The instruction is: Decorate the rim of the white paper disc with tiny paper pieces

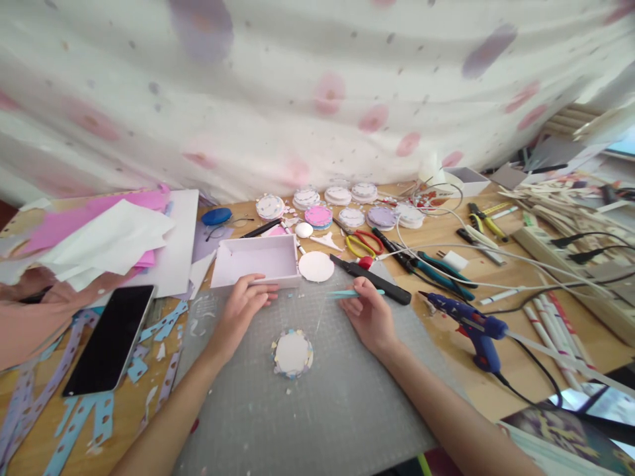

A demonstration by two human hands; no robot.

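My right hand (pixel 368 316) is closed around thin light-blue tweezers (pixel 342 293), whose points face left above the grey cutting mat (pixel 317 430). My left hand (pixel 243 314) has its fingers stretched out at the front wall of a shallow white box (pixel 255 258); whether they touch it I cannot tell. Between my forearms lies a round white paper disc (pixel 292 352) with small coloured pieces around its edge. A plain white paper circle (pixel 316 266) rests just right of the box. Beyond my right hand is a black utility knife (pixel 377 281).
Several decorated paper discs (pixel 338 195) stand along the back by the curtain. A blue glue gun (pixel 471 324), teal pliers (pixel 444 274) and a power strip (pixel 580 284) are on the right, with cables crossing. On the left lie a phone (pixel 110 340), paper scraps (pixel 114 238) and polka-dot strips.
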